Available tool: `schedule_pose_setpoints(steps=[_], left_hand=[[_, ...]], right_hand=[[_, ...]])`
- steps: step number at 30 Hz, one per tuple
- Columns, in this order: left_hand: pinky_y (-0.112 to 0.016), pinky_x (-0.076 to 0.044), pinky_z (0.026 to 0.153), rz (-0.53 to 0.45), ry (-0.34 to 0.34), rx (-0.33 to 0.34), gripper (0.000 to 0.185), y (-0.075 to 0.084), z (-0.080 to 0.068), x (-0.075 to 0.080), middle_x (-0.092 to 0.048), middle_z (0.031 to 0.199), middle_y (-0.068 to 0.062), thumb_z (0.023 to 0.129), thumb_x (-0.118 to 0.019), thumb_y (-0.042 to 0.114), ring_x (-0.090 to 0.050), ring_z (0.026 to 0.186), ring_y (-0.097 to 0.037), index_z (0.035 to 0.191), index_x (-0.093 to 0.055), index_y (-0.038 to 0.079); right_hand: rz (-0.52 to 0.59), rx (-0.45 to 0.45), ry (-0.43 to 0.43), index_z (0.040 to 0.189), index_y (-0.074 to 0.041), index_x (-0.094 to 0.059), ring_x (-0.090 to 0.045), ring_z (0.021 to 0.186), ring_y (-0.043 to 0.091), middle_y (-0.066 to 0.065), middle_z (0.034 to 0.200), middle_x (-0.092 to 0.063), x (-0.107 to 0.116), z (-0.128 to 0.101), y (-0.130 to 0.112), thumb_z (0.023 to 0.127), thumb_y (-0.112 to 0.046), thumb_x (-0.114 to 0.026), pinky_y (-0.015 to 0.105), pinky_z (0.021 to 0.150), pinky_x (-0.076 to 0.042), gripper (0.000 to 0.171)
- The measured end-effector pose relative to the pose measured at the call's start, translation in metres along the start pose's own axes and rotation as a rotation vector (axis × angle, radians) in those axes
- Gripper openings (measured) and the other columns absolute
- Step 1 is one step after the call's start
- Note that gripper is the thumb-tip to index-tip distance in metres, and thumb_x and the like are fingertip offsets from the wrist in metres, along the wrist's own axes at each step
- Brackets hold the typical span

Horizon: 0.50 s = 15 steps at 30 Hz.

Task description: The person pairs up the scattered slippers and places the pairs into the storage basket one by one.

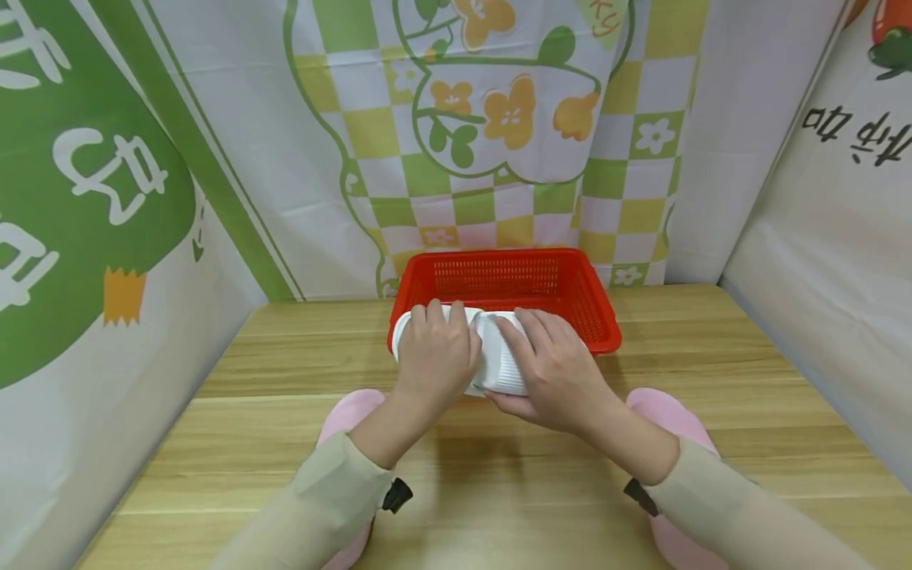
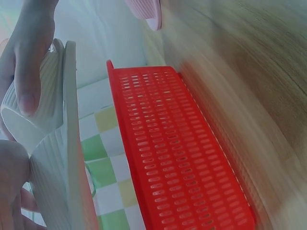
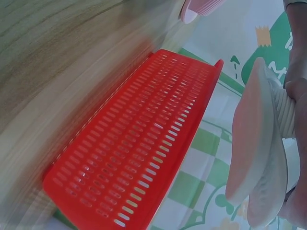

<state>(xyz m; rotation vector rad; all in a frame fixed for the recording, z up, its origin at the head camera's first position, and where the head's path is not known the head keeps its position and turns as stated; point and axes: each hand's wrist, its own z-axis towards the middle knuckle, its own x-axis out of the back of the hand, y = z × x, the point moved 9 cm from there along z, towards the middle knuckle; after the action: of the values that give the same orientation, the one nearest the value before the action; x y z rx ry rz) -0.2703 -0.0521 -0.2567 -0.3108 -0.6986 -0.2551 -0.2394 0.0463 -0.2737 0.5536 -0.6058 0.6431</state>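
Note:
Two white ribbed slippers are held together in the air at the near side of a red basket (image 1: 606, 336). My left hand (image 1: 436, 352) grips the left white slipper (image 1: 400, 334), its fingers bent over the top. With the thumb below and fingers above, my right hand (image 1: 559, 368) holds the right white slipper (image 1: 507, 368). The slippers touch each other in the middle. From the right wrist view, a smooth pale sole (image 3: 247, 139) shows, raised above the basket's rim. Both hands partly cover the slippers.
The red slotted basket stands at the back of the wooden table (image 1: 299, 356), against a printed cloth (image 1: 492, 214). One pink slipper (image 1: 352, 408) lies beside my left forearm, another pink slipper (image 1: 670, 416) beside my right. Cloth walls rise on both sides.

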Motion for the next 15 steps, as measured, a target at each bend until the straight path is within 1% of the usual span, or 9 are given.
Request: schedule_pose_setpoints(steps=[7, 15], left_hand=[[-0.039, -0.041, 0.057, -0.038, 0.018, 0.004, 0.029, -0.0025, -0.0008, 0.0022, -0.056, 0.070, -0.017, 0.091, -0.051, 0.024, -0.050, 0.063, -0.031, 0.082, -0.061, -0.001], [-0.039, -0.044, 0.054, -0.058, 0.024, 0.014, 0.030, -0.0045, -0.0024, 0.0037, -0.057, 0.074, -0.018, 0.092, -0.050, 0.027, -0.050, 0.064, -0.032, 0.089, -0.063, 0.000]], right_hand=[[0.015, -0.008, -0.013, 0.130, 0.003, -0.053, -0.056, 0.107, 0.038, 0.025, 0.122, -0.057, 0.0004, -0.0012, 0.0036, 0.081, -0.053, -0.064, 0.048, 0.094, -0.047, 0.076], [0.022, -0.005, -0.011, 0.131, 0.003, -0.053, -0.056, 0.107, 0.038, 0.025, 0.121, -0.057, 0.0018, -0.0027, 0.0051, 0.079, -0.052, -0.066, 0.048, 0.095, -0.046, 0.077]])
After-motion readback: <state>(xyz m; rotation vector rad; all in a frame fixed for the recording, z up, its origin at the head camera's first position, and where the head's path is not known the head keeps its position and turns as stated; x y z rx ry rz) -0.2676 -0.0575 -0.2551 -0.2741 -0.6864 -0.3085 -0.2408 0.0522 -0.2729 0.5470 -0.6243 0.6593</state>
